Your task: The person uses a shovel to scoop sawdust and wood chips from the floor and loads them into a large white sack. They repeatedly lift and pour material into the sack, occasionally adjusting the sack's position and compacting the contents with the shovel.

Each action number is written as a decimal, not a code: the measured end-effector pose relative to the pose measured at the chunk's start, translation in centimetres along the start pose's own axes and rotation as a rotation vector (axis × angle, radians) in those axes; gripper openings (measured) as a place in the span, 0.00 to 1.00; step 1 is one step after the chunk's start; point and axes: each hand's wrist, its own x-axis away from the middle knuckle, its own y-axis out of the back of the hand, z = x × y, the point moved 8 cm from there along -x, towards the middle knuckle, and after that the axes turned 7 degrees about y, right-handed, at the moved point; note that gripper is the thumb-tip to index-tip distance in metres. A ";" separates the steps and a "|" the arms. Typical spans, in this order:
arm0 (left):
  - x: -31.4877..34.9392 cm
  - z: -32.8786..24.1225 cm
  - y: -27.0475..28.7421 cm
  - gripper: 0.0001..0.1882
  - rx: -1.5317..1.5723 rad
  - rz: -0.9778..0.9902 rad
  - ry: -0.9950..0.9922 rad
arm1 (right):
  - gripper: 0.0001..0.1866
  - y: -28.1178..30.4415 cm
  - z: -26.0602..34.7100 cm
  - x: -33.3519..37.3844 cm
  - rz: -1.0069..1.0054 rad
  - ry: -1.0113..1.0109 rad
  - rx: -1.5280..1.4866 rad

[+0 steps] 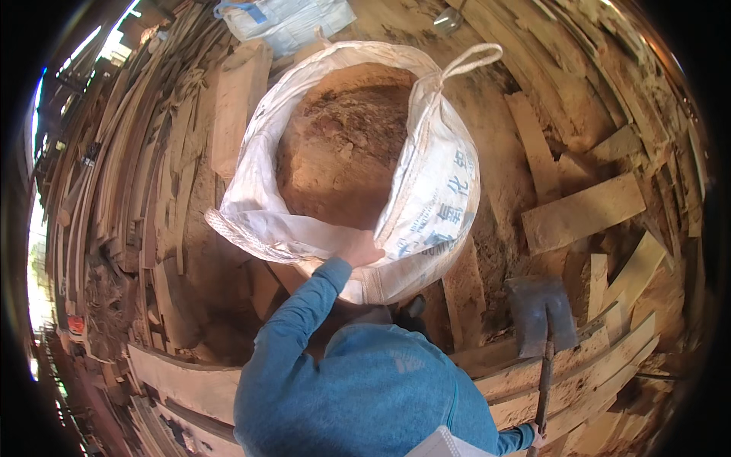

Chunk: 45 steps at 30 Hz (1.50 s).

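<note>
Bulk bag [449,175], white, woven, standing open-mouthed; landmark for all entries. Brown loose material [346,145] inside the bag, below the rim. Left hand [362,250]: at the bag's near rim, fingers apparently grasping the fabric, grip partly hidden. Right hand [538,437]: well out beyond the bag's near right side, fingers wrapped around the handle of a shovel [537,297], blade bare, nearer the bag. Planks [586,213]: right of the bag. Step in hand, by judgement: steadying the mouth, shovel at the ready. Next move, seemingly calling for: firm rim hold, blade clear of planks.
</note>
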 end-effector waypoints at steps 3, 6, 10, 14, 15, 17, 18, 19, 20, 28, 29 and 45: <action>0.9 -0.1 0.3 0.18 0.065 -0.035 0.027 | 0.07 -3.4 -0.4 4.0 0.093 -0.156 0.050; 1.9 -0.8 0.9 0.18 0.204 -0.148 -0.047 | 0.06 -7.4 -0.3 9.9 0.352 -0.468 -0.211; 2.5 -1.2 -0.1 0.18 0.215 -0.099 -0.108 | 0.08 -10.0 -0.1 16.8 0.281 -0.455 -0.157; 3.0 -2.0 -0.4 0.17 0.167 -0.048 -0.195 | 0.08 -13.5 0.0 25.0 0.437 -0.667 -0.374; 3.2 -2.4 -0.2 0.16 0.155 -0.059 -0.224 | 0.07 -14.0 0.1 26.2 0.416 -0.667 -0.341; 4.0 -3.2 0.0 0.14 0.120 -0.069 -0.267 | 0.05 -15.1 0.5 28.4 0.496 -0.686 -0.212; 4.4 -3.1 0.3 0.14 0.154 -0.093 -0.238 | 0.04 -15.9 0.7 29.4 0.584 -0.725 -0.169; 4.8 -3.2 0.5 0.13 0.192 -0.116 -0.218 | 0.05 -16.2 1.0 29.7 0.565 -0.706 -0.173; 5.4 -3.5 0.3 0.12 0.235 -0.106 -0.213 | 0.06 -16.9 1.5 29.9 0.608 -0.652 -0.180; 8.6 -3.2 -0.5 0.19 0.213 -0.109 -0.183 | 0.20 -18.8 3.4 36.1 0.968 -0.871 -0.534; 8.6 -3.2 -0.9 0.19 0.238 -0.090 -0.163 | 0.21 -18.6 3.6 36.7 0.985 -0.805 -0.496; 3.8 0.9 -5.5 0.21 0.314 0.257 -0.466 | 0.24 -15.2 3.6 48.7 0.964 -0.614 -0.272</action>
